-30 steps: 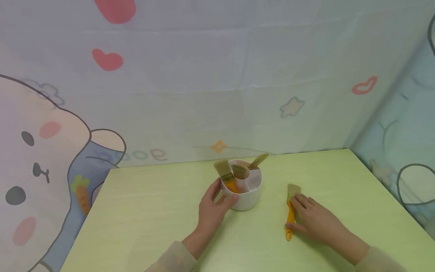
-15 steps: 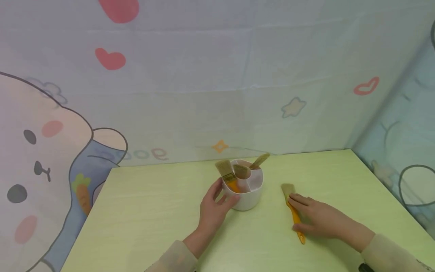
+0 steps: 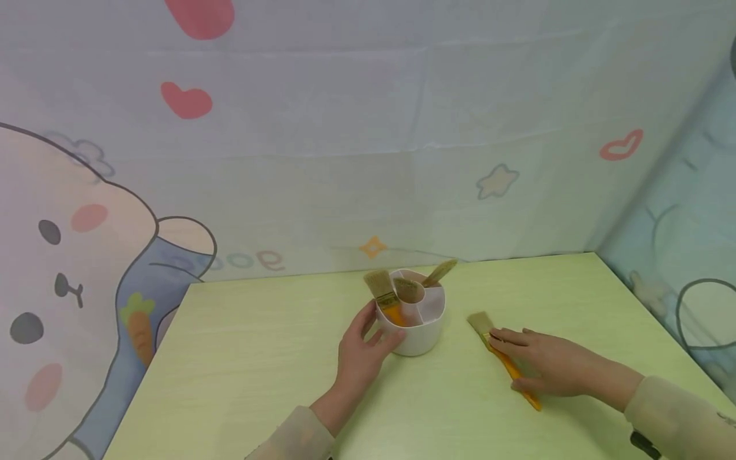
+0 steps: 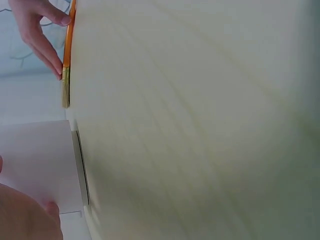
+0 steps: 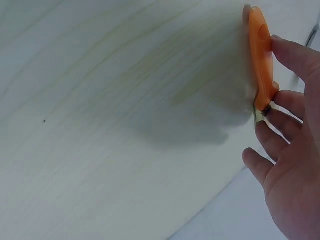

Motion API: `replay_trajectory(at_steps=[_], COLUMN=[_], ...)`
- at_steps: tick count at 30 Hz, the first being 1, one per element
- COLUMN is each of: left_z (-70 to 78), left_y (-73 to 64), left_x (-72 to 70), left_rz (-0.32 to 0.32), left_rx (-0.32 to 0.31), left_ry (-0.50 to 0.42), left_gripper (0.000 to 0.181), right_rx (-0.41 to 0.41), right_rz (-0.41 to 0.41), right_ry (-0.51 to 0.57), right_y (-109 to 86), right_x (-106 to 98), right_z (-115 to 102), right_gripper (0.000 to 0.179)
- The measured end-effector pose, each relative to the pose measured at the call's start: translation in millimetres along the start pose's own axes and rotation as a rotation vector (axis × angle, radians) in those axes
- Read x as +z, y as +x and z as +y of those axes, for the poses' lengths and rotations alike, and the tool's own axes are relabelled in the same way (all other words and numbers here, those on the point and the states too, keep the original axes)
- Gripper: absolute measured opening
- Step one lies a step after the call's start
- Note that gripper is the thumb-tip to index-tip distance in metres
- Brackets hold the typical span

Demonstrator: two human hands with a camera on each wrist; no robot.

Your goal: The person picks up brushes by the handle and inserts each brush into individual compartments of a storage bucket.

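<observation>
My left hand (image 3: 361, 350) holds the near left side of a white divided holder (image 3: 422, 338), thumb across its front and fingers round the left wall. In the holder stand a wide paintbrush (image 3: 379, 287) with an orange handle, another brush (image 3: 407, 291) in the round middle compartment, and a third (image 3: 439, 273) leaning out at the back. To the right, a paintbrush (image 3: 508, 364) lies slantwise on the table, bristles toward the holder. My right hand (image 3: 546, 364) touches it, fairly straight fingers at the ferrule and thumb at the orange handle (image 5: 261, 52).
The pale yellow-green table (image 3: 259, 345) reaches back to a hanging cloth (image 3: 322, 115) printed with hearts and a cartoon animal. A second printed cloth (image 3: 684, 217) hangs along the right side.
The paintbrush under my right hand has turned on the table, its bristle end swinging left and its handle end right. My right hand has shifted right; my left hand stays at the holder.
</observation>
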State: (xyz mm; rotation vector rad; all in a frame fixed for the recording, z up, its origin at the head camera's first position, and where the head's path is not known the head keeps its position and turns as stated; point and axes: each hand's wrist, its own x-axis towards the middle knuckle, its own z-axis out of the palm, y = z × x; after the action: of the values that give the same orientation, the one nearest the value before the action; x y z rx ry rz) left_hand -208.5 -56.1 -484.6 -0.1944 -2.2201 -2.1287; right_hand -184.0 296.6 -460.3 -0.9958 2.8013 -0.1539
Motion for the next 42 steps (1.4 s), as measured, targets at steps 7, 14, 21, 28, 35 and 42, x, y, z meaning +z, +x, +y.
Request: replay_trajectory(at_steps=[7,14,21,28,35,42], left_z=[-0.2,22.5,15.2,0.8,4.4,5.7], left_y=[1.0,-5.5,-3.9,-1.1,-7.9,-14.4], left_x=[0.0,-1.4,-1.2,0.7,5.0,10.0], left_rz=[0.004,-0.011,-0.004,0.025,0.069,0.107], left_rx=[-0.009,-0.022,-0.008,-0.011,-0.035,-0.077], left_ry=[0.007,-0.007,-0.003,0.015,0.031,0.020], left_gripper=[0.076,0.076,0.076,0.079,0.081,0.083], right_rx=[0.028,0.158,0.286,0.295,0.278,0.290], right_rz=[0.024,0.174,0.193,0.213,0.232,0.234], right_ry=[-0.024,0.005,0.129,0.145,0.139,0.131], right_y=[-1.4,-3.8,-11.5,-13.3,-13.6,-10.1], right_x=[1,4,12,23,26,28], right_z=[-1,-10,-14,-10,-7,-7], right_gripper=[0.071,0.077,0.087,0.086,0.081,0.078])
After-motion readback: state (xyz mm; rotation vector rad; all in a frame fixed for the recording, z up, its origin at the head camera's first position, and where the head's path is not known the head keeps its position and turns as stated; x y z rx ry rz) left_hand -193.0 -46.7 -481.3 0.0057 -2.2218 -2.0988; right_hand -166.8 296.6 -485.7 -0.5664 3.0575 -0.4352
